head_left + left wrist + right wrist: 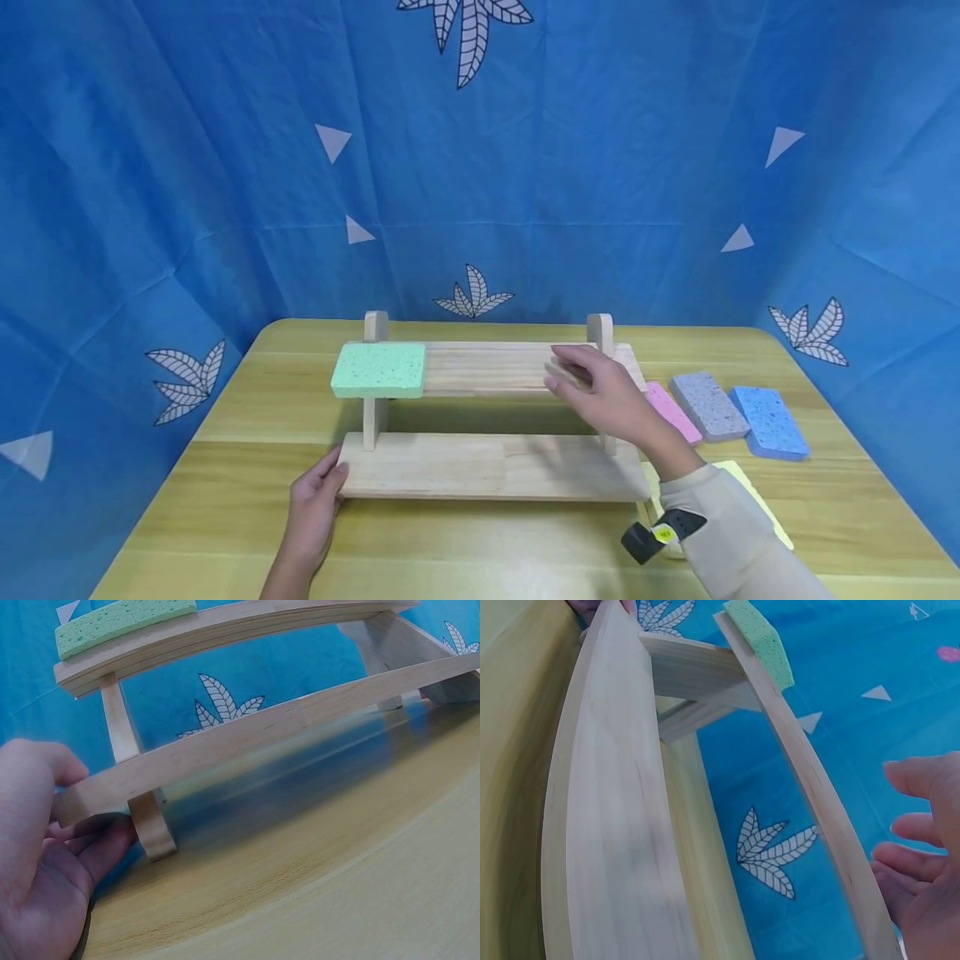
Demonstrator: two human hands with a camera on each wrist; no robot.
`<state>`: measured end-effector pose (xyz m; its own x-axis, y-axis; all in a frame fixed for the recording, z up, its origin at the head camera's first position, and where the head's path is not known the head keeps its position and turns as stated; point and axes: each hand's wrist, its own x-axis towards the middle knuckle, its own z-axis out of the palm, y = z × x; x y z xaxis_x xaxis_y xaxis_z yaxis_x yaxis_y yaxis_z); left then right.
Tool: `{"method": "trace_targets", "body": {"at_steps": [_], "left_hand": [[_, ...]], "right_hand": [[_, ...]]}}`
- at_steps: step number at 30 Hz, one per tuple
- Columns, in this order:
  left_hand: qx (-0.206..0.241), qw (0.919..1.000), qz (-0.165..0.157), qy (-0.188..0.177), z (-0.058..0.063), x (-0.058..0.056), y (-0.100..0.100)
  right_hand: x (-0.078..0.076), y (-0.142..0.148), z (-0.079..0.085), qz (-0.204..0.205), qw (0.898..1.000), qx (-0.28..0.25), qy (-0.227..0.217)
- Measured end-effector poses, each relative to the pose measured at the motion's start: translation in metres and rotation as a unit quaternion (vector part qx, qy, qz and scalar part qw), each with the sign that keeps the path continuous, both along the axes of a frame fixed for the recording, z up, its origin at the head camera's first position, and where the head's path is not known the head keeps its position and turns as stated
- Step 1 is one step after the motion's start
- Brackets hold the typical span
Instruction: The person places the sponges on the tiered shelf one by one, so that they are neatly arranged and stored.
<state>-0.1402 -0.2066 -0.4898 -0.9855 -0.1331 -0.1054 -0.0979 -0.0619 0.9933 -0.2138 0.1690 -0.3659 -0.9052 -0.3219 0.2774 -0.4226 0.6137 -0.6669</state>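
Note:
A two-tier wooden rack point(495, 468) stands on the table, with a green sponge point(379, 369) lying flat at the left end of its upper board. My left hand point(312, 508) grips the left end of the lower board; in the left wrist view its fingers point(109, 851) reach underneath, beside the rack's foot. Above the right part of the upper board is my right hand point(603, 392), fingers loosely bent and holding nothing. The right wrist view shows that hand point(926, 862) close beside the upper board point(810, 769); whether it touches the board I cannot tell.
Right of the rack lie a pink sponge point(672, 412), a grey sponge point(708, 406) and a blue sponge point(769, 422). A yellow item point(757, 500) is partly hidden beneath my right forearm. Blue cloth point(480, 167) hangs behind the wooden table point(450, 550) and along its sides.

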Motion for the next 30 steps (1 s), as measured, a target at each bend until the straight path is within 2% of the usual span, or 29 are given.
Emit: {"method": "trace_targets", "body": {"at_steps": [9,16,30], "left_hand": [[0.002,1.0000,0.000,-0.002,0.000,0.001,0.000],[0.001,1.0000,-0.003,0.003,0.000,0.001,-0.001],[0.000,1.0000,0.001,0.005,-0.001,0.000,0.000]], "right_hand": [[0.003,0.012,-0.001,-0.006,1.000,-0.007,-0.018],[0.011,0.025,0.002,-0.026,0.999,0.001,-0.038],[0.016,0.043,0.002,-0.036,0.999,0.002,-0.040]]}}
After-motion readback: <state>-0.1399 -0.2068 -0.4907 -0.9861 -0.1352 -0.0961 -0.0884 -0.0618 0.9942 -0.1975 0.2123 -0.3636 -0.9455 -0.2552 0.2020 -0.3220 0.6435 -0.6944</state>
